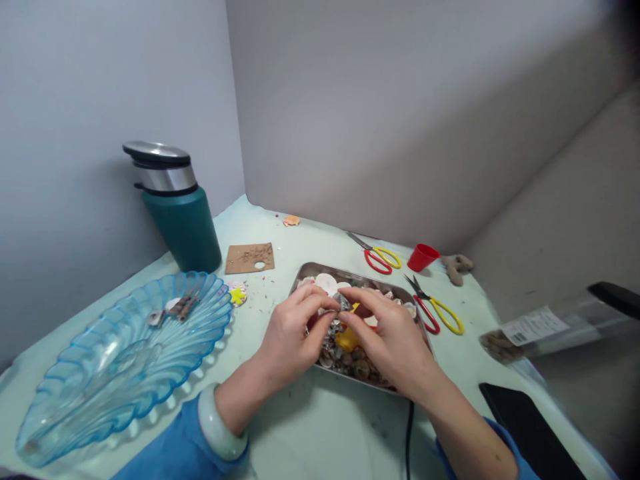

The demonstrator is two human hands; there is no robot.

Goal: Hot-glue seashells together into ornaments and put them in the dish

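My left hand (295, 328) and my right hand (393, 330) meet over a metal tray (353, 382). Between their fingertips they pinch a small silvery, foil-like piece (343, 302), which the fingers partly hide. Beneath my hands the tray is filled with crumpled silvery bits, brownish scraps, a white round piece (326, 284) and a yellow piece (347, 340). Too little shows to name most of these contents.
A blue scalloped dish (125, 393) with brown pieces and a teal bottle (187, 230) stand left. Brown card (250, 257) lies behind. Red-and-yellow scissors (380, 259), more scissors (435, 310), a red cup (423, 257), a labelled bag (537, 328) and a black flat object (530, 427) are right.
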